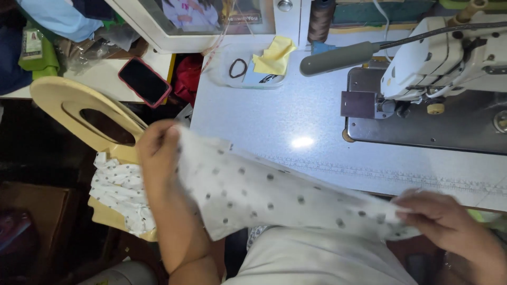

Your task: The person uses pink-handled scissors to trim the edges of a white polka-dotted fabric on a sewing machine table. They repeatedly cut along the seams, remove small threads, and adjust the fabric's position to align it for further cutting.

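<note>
- Counter (274, 132): pale and broad, carrying a white sewing machine (449, 58) at the far right. The near edge runs just behind the stretched cloth.
- Cloth (274, 195): a long white strip with dark dots, held in the air between the 2 hands, above the lap and just in front of the counter edge. It looks thin, light and limp; it sags and wrinkles between the grips, so it likely needs a hold at both ends to stay flat. Probably not slippery, not fragile, but easy to bunch.
- Chair (68, 100): tan, left of the counter, with a heap of the same dotted fabric (119, 190) lying on it.
- Left hand (158, 153): closed around the strip's far-left end, fingers wrapped over the edge.
- Right hand (449, 221): pinching the right end, thumb and fingers pressed on the cloth.
- Phone (144, 81): red-cased, on the surface beyond the chair.
- Yellow rag (273, 57): folded, at the counter's back.
</note>
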